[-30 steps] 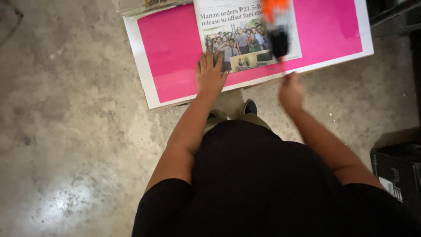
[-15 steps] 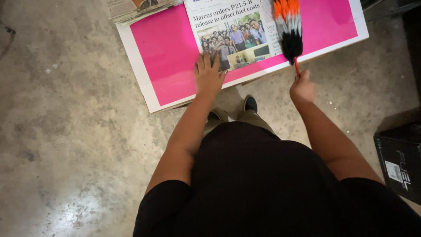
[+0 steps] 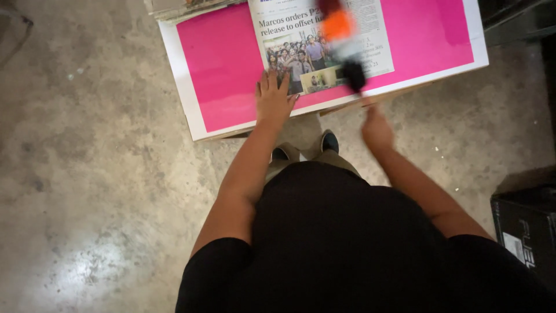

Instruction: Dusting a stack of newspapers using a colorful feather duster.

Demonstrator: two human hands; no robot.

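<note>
The person is bending over a pink board [image 3: 220, 64] that is lying flat on the concrete floor [image 3: 87, 174], with a newspaper [image 3: 301, 46] spread over the board's middle. The left hand [image 3: 275, 98] is pressing down at the board's near edge, fingers spread open and flat, fingertips on the bottom of the newspaper where a group photo is printed. The right hand [image 3: 376, 128] is hovering just off the board's near edge, closed around a thin handle, and the duster [image 3: 341, 40] on it is sweeping above the newspaper, blurred into orange, white and black bands.

From where I'm standing, the paper looks like the weak point. Only its lower edge is being pinned, so a hard flick of the duster could lift the far part, crease it, or drag it askew on the board. The board's near edge seems to be resting on something flat and brown, and leaning weight there might tip or shift it. The shoes [image 3: 330, 141] are sitting just short of that edge, so a small step forward could kick it. A dark box [image 3: 524, 232] is standing well to the right of the board, clear of the swing.
</note>
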